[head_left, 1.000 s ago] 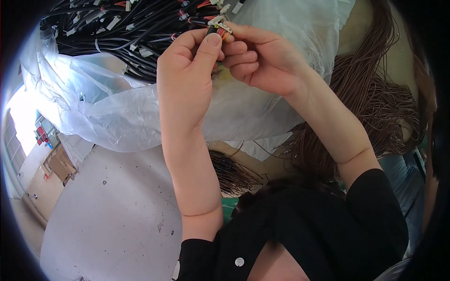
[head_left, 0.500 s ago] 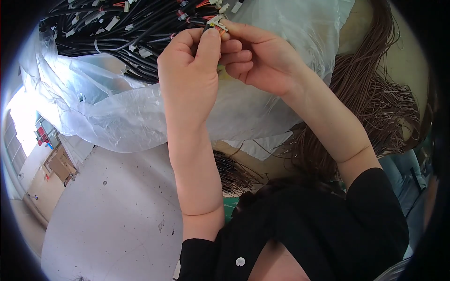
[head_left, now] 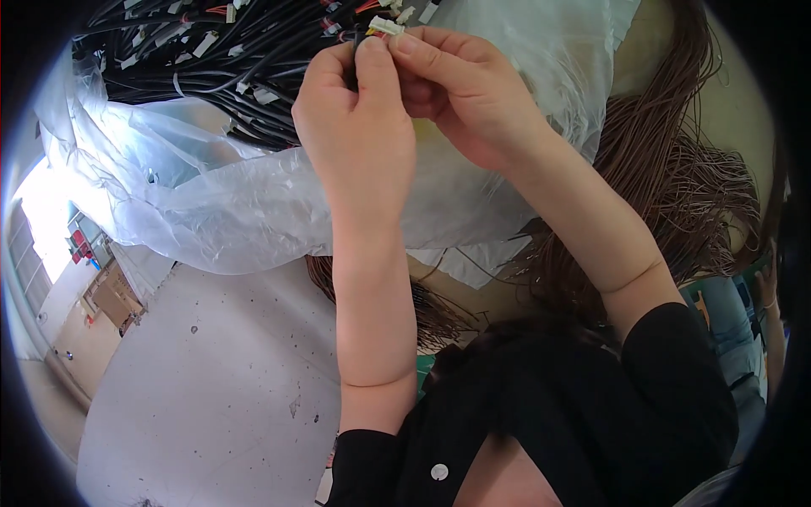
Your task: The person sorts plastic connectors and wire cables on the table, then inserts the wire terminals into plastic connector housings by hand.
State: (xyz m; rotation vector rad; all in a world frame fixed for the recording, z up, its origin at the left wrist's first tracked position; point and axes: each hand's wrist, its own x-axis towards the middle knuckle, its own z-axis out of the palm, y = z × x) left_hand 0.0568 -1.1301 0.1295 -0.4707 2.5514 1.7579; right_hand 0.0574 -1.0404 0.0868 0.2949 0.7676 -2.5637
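Observation:
Both my hands meet at the top centre around one small white wire connector [head_left: 387, 26]. Yellow and red wires show at its lower edge. My left hand [head_left: 355, 110] is closed, thumb and fingers pinching the wires and black cable just below the connector. My right hand [head_left: 469, 89] is closed too, its thumb and forefinger pressed at the connector's right side and the other fingers curled underneath. Behind them lies a heap of black cables [head_left: 253, 63] with white connectors and tags. My fingers hide part of the held wires.
Clear plastic sheeting [head_left: 245, 211] lies under the cables. Bundles of thin brown wires [head_left: 667, 186] spread on the right, with more brown wire ends [head_left: 435, 313] near my body. A pale, speckled surface [head_left: 220, 372] fills the lower left. Another person's arm [head_left: 772, 313] shows at the right edge.
My right hand has turned, bringing its thumb over the connector's right side. The connector has tilted so its long side faces up. My left forearm has shifted slightly right.

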